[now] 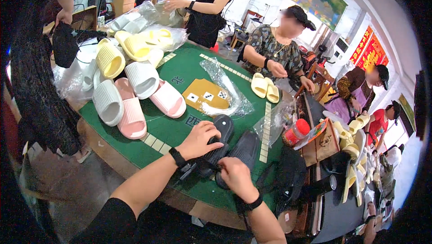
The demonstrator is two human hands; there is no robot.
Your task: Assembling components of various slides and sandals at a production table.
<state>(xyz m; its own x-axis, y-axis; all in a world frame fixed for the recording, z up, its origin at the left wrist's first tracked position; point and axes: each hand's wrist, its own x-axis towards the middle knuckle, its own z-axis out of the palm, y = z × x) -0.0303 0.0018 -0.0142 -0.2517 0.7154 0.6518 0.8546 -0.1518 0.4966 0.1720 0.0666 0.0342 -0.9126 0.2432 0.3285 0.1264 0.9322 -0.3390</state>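
A pair of black slippers lies at the near edge of the green table. My left hand (pixel 198 139) is closed over the side of the left black slipper (pixel 223 127), its thumb and fingers curled onto it. Beside the heel end of the right black slipper (pixel 248 146) is my right hand (pixel 236 177), its fingers pinched together. Something thin and dark seems to be at those fingertips, too small to make out. Each of my wrists has a black band.
Grey, white and pink slippers (pixel 166 99) lie at the left, with yellow ones (pixel 133 46) behind on plastic wrapping. A clear plastic bag (pixel 231 93) lies mid-table. Across it stands a person in a patterned shirt (pixel 270 41); a red-lidded jar (pixel 297 131) is at the right.
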